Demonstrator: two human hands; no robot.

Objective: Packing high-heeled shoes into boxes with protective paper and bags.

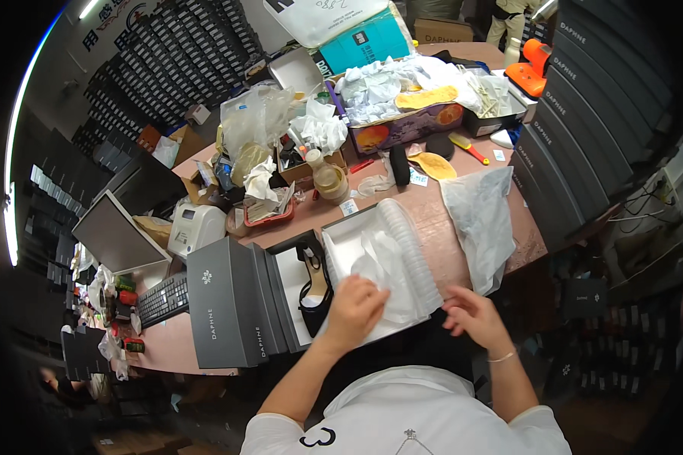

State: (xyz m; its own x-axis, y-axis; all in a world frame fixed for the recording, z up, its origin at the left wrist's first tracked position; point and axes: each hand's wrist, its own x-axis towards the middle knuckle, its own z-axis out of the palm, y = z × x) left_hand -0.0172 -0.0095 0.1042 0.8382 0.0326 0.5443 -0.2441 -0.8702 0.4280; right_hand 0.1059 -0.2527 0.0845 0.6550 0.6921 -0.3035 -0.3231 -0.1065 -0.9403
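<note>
- So, the left hand [354, 303] is pressed down on crumpled white tissue paper [379, 262] inside an open white shoebox [340, 231], fingers curled into the paper and gripping a bit of it near the box's front edge.
- Right hand [470, 315] sits just off the box's right front corner, apart from the left one, fingers loosely bent. Can't tell if it's pinching an edge of paper or holding nothing.
- A ribbed white foam sheet [410, 243] curves over the right side of the box, right next to the tissue.
- Just left of the box there's a black high-heel shoe [315, 292] lying in a box lid [292, 280], tan insole facing up.
- Further left, a few grey shoebox lids [224, 299] are stacked on their edges, touching each other.
- To the right of the box, a floppy white bag [482, 216] is spread on the reddish tabletop [432, 208] and hangs over its front edge.
- Back of the table is a mess: a small plastic bottle [328, 178], a box with orange patterns [406, 125] stuffed with white paper, a yellow insole [435, 164], a yellow-handled brush [467, 146].
- Off to the left: a white label printer [193, 227], a keyboard [163, 298] and a monitor [114, 235].
- Dark boxes [577, 114] are piled high on the right.
</note>
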